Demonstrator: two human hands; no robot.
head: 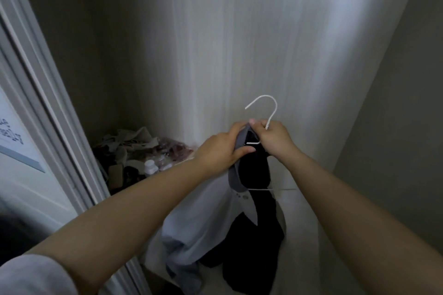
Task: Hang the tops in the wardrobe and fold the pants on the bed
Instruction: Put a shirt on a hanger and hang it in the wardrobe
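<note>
- Two bare forearms reach forward into a wardrobe.
- The left hand (221,151) grips the collar of a pale blue and black top (191,218), which hangs below the fingers.
- The right hand (273,137) pinches the neck of a white wire hanger (265,109); its hook rises just above the fingertips.
- Step, likely: threading the top onto the hanger. Next calls for seating both shoulders, then lifting to a rail, unseen here.
- Beyond the left fingers, a pile of clutter (139,148) lies against the wardrobe wall (239,43).

left hand (223,151) grips top (239,175); right hand (273,139) grips white hanger (268,108); wardrobe (239,31) behind
</note>
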